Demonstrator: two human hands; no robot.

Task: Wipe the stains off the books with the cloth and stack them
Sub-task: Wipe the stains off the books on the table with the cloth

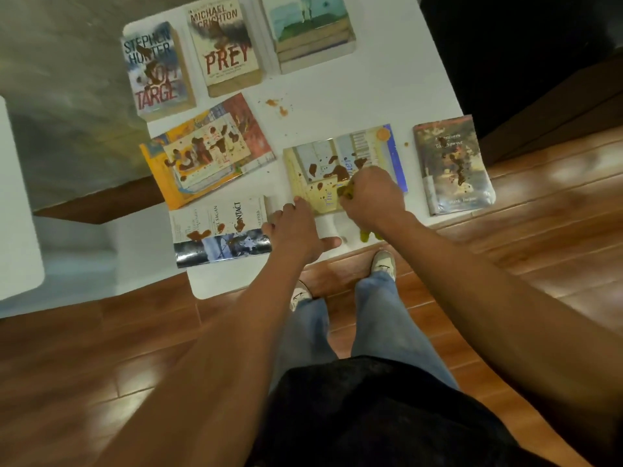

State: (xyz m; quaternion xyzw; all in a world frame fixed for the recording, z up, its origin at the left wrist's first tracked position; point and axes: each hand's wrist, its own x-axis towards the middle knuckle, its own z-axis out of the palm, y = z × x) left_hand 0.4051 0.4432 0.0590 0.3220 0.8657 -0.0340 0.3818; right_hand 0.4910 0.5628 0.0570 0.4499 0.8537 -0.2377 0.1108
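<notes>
Cloth, yellow-green and bunched, is gripped in the curled fingers of the right hand and pressed onto the cover of a pale yellow book that lies flat near the front edge of the white desk. Brown stains are seen on that cover just beyond the cloth. A further bit of yellow-green is visible below the right wrist at the desk's edge. The left hand is laid flat, its fingers straight and spread, at the near left corner of the same book, with the thumb stretched out along the desk.

Just left of this hand a white paperback marked "Contact" is found, blotched brown. Behind it an orange picture book is set at a tilt and is heavily spotted. To the right of the pale yellow book, apart from it, a dark book in a glossy jacket is placed, also stained. At the far side two thick paperbacks are stood side by side, "Soft Target" and "Prey", both marked brown. Right of them a stack of books with a blue-green cover on top is seen. Small brown spatters are left on the bare desk between the rows.

Beneath the desk's edge a wooden floor, blue jeans and pale shoes are shown.
</notes>
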